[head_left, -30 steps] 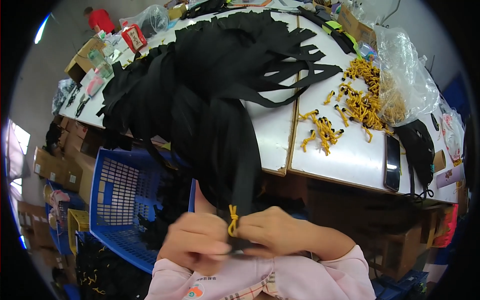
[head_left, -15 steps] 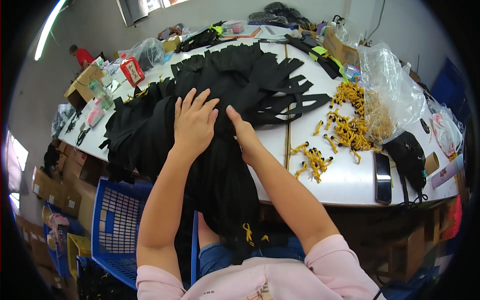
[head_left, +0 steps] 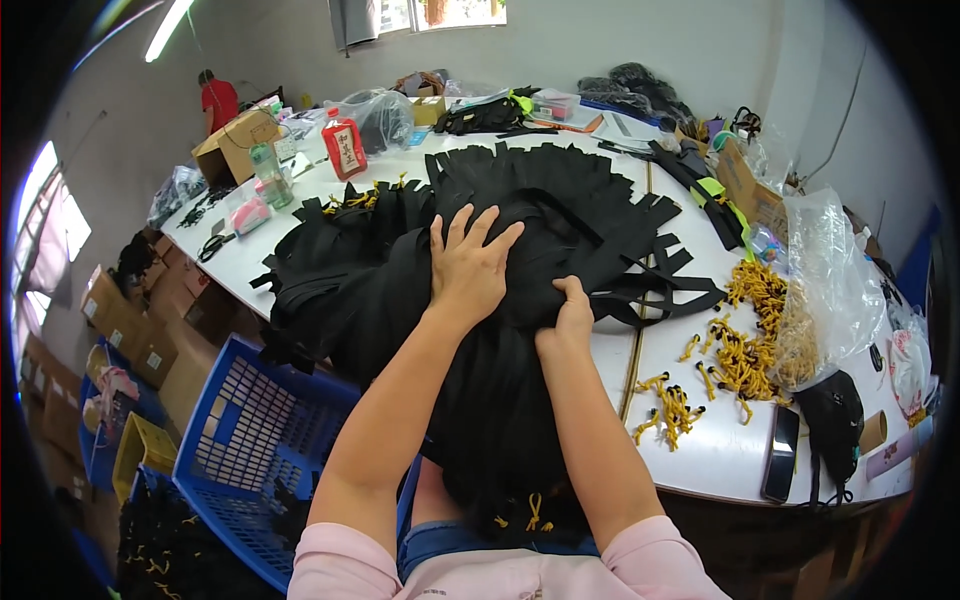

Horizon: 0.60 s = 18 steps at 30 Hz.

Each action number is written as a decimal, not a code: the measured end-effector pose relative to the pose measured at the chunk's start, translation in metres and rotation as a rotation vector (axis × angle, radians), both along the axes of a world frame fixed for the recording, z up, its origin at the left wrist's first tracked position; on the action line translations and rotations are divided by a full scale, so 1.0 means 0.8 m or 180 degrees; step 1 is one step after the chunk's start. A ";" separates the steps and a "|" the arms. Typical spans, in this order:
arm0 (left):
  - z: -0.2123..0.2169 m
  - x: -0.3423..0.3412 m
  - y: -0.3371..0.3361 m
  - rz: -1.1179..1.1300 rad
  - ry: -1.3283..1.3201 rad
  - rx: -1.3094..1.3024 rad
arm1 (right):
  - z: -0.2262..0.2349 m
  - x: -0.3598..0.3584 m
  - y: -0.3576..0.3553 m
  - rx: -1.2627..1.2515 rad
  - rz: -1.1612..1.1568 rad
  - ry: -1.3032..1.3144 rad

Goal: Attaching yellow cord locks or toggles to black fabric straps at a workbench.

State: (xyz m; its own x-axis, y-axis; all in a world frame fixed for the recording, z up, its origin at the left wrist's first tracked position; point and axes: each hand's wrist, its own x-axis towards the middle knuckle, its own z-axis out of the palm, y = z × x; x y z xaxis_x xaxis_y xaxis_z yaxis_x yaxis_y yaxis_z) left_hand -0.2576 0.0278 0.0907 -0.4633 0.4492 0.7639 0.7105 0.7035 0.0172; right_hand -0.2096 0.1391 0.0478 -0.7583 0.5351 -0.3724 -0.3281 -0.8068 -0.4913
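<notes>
A big heap of black webbing straps (head_left: 540, 180) covers the middle of the table, its cut ends fanned out at the far side. The straps run down over the near edge onto my lap, where small yellow cord loops (head_left: 535, 512) show at their lower ends. My left hand (head_left: 468, 265) lies on top of the heap with fingers spread and palm down. Right of it, my right hand (head_left: 568, 320) grips the side of the strap bundle. Its thumb is on the outside, and its other fingers are mostly hidden by the straps.
Yellow cord pieces with black ends (head_left: 745, 360) are piled at right beside a clear plastic bag (head_left: 825, 285). A phone (head_left: 781, 452) and black pouch (head_left: 832, 425) lie near the right edge. A blue basket (head_left: 240, 430) stands below left; a red bottle (head_left: 343, 145) and scissors (head_left: 214, 245) are farther back.
The whole view has shifted, so the table appears lower and farther right. My hands stay on the straps; the left fingers are spread wider, and the right thumb is now bent against the bundle.
</notes>
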 end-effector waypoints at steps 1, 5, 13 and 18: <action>0.001 -0.001 0.002 0.0038 0.0056 0.0002 | 0.004 0.001 0.002 0.0010 -0.0001 0.0001; 0.001 -0.014 0.001 -0.0004 0.0208 -0.0014 | 0.034 -0.004 0.023 -0.0396 0.0502 0.0666; 0.002 -0.043 -0.027 0.0067 -0.0068 0.0012 | 0.060 0.004 0.025 0.0024 0.1008 0.1290; 0.026 -0.013 0.015 -0.0227 -0.0716 0.0059 | 0.073 0.003 0.047 -0.0244 0.1197 0.1549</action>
State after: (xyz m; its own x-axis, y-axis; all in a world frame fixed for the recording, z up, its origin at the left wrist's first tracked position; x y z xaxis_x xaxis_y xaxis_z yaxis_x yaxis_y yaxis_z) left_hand -0.2679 0.0402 0.1116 -0.5904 0.4739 0.6534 0.7352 0.6498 0.1930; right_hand -0.2075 0.1768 0.1059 -0.9823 0.1837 0.0366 -0.1863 -0.9378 -0.2928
